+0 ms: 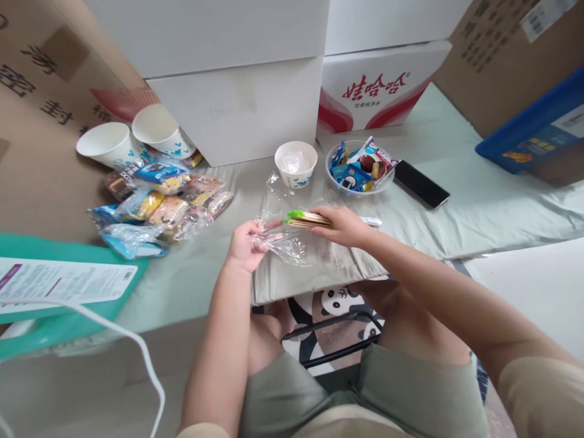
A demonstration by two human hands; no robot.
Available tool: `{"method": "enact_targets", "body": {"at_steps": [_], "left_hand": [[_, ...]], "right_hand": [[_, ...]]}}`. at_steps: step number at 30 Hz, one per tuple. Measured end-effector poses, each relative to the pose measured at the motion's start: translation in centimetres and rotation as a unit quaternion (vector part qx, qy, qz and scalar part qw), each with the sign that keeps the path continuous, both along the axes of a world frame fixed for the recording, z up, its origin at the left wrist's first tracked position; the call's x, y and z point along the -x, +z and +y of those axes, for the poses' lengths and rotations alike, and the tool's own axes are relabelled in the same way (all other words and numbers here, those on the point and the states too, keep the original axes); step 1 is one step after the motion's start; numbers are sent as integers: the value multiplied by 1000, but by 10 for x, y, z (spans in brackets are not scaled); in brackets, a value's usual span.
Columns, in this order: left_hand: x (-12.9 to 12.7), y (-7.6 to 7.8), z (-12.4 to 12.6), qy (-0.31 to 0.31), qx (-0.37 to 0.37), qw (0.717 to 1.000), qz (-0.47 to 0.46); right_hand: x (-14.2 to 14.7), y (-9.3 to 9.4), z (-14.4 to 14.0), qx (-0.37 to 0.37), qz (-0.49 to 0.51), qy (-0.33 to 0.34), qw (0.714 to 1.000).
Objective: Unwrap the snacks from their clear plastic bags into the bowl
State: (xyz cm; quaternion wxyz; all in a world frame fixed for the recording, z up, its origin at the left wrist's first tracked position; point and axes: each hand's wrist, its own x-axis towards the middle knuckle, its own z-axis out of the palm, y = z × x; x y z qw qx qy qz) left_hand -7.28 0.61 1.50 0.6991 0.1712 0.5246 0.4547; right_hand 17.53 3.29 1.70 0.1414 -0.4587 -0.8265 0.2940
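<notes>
My left hand (249,244) pinches a clear plastic bag (289,246), which spreads thinly over the cloth between my hands. My left index finger points toward the green ends of a bundle of thin wooden sticks (310,219). Closed over that bundle from above is my right hand (342,225); the sticks lie level, green ends to the left. A small white object (371,222) pokes out behind my right wrist, too covered to name. Just beyond my hands stands a white paper cup (295,164) with something clear inside.
Wrapped snacks (164,201) pile at the left beside two tipped paper cups (107,145). A bowl (360,188) of packaged snacks and a black phone (420,184) lie to the right. White boxes (237,109) wall the back. A green package (68,283) and white cable (146,353) sit front left.
</notes>
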Motion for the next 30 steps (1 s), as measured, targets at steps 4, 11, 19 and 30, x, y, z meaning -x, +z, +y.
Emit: {"method": "enact_targets", "body": {"at_steps": [4,11,19,30], "left_hand": [[-4,7,0,-4,16,1000,24],[-4,5,1,4,30,998,62],[-10,1,7,-13,24,999,46],[-14,-3,9,-20,25,998,63]], "right_hand": [[1,0,9,31,14,1,999],[-17,21,0,-64,9,-85,994],[-129,81,26,-215,-161,-84,959],[-115,76,82,-153,-185,-87,967]]}}
